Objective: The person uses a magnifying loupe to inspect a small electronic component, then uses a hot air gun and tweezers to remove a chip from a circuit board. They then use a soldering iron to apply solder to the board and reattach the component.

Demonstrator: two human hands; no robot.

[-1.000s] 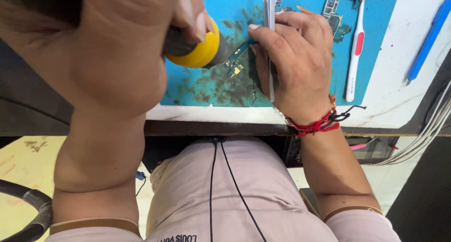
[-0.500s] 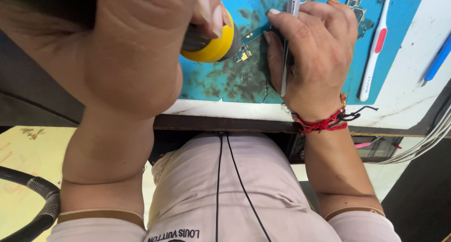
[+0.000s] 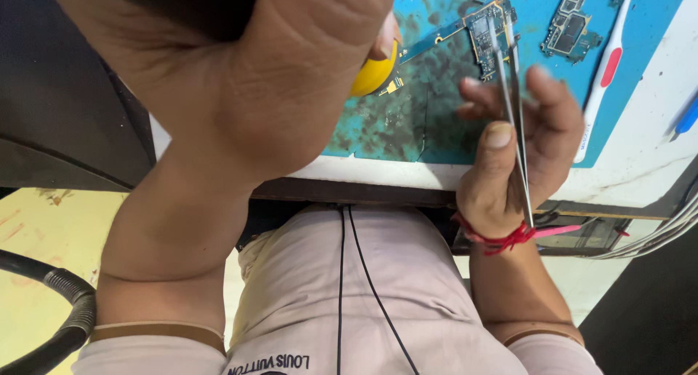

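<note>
Two hands engaged: my right hand [image 3: 520, 153] pinches metal tweezers [image 3: 512, 91], tips on the circuit board [image 3: 488, 34] at 12 o'clock on the blue mat [image 3: 436, 128]. My left hand [image 3: 291, 77] grips a yellow-handled tool [image 3: 372, 73]. Advise light, steady pressure on the board.

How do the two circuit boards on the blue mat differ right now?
The nearer circuit board lies under the tweezers' tips, held by the right hand; the farther circuit board lies untouched beside the white brush. The nearer one trails a thin strip toward the left hand; the farther shows none. Both rest flat on the mat.
</note>
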